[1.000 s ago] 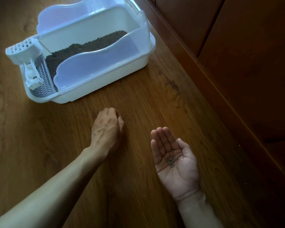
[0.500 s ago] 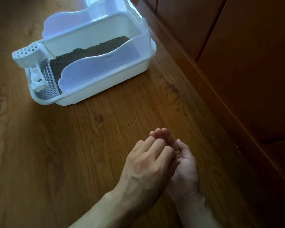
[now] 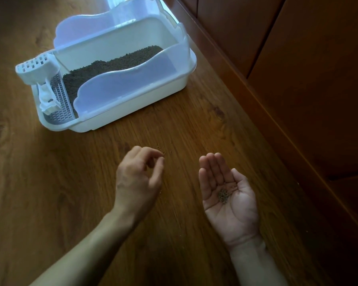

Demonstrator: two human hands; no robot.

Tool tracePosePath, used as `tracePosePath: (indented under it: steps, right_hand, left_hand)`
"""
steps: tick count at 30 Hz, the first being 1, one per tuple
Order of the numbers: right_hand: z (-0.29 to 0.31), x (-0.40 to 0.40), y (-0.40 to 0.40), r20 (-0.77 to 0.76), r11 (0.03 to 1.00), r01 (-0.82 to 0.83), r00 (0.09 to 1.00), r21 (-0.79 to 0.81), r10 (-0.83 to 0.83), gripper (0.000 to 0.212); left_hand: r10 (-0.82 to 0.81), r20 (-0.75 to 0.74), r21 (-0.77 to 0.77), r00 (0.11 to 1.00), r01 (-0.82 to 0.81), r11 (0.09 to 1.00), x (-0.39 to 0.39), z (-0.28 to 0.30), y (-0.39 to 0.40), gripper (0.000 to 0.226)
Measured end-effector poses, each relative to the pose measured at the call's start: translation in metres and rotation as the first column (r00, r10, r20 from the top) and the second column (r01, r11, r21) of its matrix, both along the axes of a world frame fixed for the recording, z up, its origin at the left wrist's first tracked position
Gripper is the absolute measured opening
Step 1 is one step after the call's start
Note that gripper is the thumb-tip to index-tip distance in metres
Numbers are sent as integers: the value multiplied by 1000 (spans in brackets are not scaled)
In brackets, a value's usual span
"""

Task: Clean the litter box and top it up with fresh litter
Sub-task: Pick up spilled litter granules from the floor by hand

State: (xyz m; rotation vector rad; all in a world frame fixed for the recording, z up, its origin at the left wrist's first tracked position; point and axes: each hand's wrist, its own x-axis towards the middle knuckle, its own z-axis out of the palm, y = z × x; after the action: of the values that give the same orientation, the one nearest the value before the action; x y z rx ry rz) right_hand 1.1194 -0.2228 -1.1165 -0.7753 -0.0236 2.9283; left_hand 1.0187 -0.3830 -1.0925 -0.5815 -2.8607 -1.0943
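Observation:
The white litter box (image 3: 132,103) with translucent side walls stands on the wooden floor at the upper left, holding dark litter (image 3: 112,65). A white slotted scoop (image 3: 34,69) hangs at its left end. My right hand (image 3: 225,188) lies palm up with a small pile of litter pellets (image 3: 223,195) in it. My left hand (image 3: 137,178) hovers to its left, fingers loosely curled, thumb and forefinger slightly apart, nothing visible between them. A few stray pellets (image 3: 163,151) lie on the floor just beyond its fingertips.
A dark wooden panelled wall (image 3: 298,79) runs diagonally along the right side, its skirting close to the box's far corner. A grey grid step (image 3: 60,102) sits inside the box's left end. Bare wooden floor (image 3: 39,193) extends to the left and front.
My left hand went from the floor pellets to my right palm, covering it, and has now moved back left toward the stray pellets. The right palm is uncovered, pellets still in it.

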Motion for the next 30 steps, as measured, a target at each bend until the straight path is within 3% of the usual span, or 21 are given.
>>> tracePosePath:
  steps: [5, 13, 21, 27, 30]
  right_hand:
    - [2, 1, 0, 12, 1000, -29, 1000, 11, 29, 53]
    - [-5, 5, -6, 46, 999, -50, 998, 20, 49, 52]
    - [-9, -1, -5, 69, 998, -55, 996, 11, 55, 53]
    - [-17, -3, -6, 68, 998, -69, 995, -4, 69, 53]
    - [-19, -3, -5, 65, 998, -63, 996, -10, 63, 53]
  left_hand:
    - [37, 29, -175, 999, -31, 984, -40, -40, -10, 17]
    - [-16, -3, -359, 1000, 14, 933, -67, -56, -1, 16]
    - [-46, -32, -359, 998, 32, 933, -71, -61, 2, 9]
    - [-191, -109, -502, 976, 112, 858, -79, -60, 8, 14]
    - [-178, -85, -532, 980, 106, 840, -81, -58, 11, 17]
